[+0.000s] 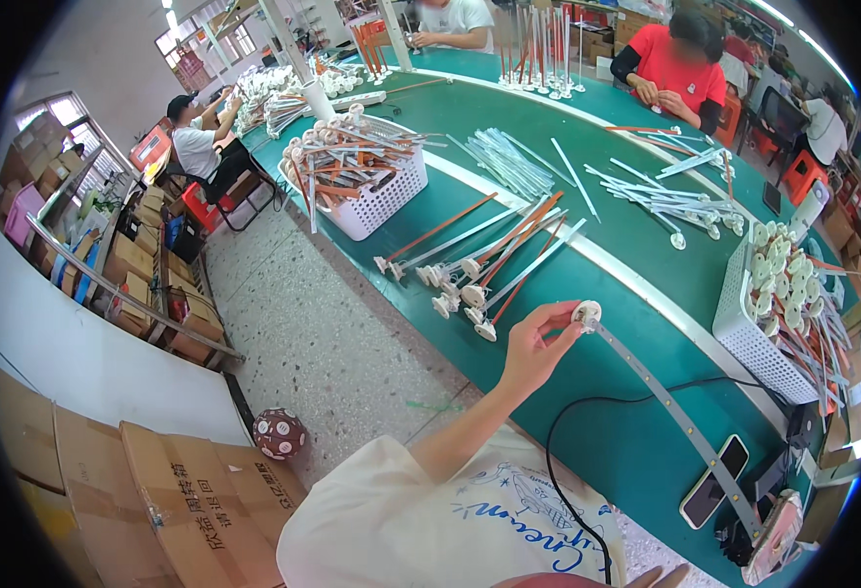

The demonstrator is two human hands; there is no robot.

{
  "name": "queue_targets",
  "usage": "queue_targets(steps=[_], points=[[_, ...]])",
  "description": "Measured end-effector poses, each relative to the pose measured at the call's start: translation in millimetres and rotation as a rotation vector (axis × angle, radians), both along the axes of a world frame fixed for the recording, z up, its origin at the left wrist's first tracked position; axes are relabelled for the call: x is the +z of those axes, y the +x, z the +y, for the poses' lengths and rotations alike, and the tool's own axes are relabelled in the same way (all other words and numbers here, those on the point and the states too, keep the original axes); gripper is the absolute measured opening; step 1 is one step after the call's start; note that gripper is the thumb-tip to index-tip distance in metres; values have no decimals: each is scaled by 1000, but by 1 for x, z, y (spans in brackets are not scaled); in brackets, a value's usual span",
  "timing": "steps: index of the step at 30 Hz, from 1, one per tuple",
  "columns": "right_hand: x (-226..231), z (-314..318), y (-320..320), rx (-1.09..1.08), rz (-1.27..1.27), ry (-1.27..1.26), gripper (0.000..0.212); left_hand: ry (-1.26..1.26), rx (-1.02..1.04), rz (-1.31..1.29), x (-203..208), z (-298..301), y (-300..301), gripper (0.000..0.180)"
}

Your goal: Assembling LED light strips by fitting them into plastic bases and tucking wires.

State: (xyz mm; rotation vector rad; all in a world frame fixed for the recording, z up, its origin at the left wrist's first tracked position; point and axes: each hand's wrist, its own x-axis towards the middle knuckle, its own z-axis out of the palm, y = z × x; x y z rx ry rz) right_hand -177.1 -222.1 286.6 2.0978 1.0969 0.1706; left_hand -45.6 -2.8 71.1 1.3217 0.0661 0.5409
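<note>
My left hand [536, 351] is raised over the near edge of the green table, its thumb and fingers pinched on a small round white cap [585, 314]. From the cap a long thin LED strip [667, 400] with small yellowish dots slants down to the right. Its far end reaches a pinkish-white object [775, 541] that I cannot make out. Of my right hand [662, 576] only some fingertips show at the bottom edge; what they do is hidden. Just beyond my left hand lies a loose bunch of white-capped strips [469, 286], silver and orange.
White perforated baskets full of capped strips stand at the left [376, 206] and right [744, 338]. Silver strips [509, 165] lie mid-table. A phone [714, 480] and a black cable [636, 397] are at the near right. People work across the table, one in a red shirt [680, 78].
</note>
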Motion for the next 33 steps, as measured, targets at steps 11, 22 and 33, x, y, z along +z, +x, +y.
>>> queue_targets(steps=[11,22,33], points=[[-95,9,154,-23,783,679,41,79,54,-89,26,-26,-1,30],[-165,22,161,-140,822,2047,18,343,1,-145,36,-61,3,33],[-154,24,159,7,906,2244,12,453,48,-359,39,-59,-5,32]])
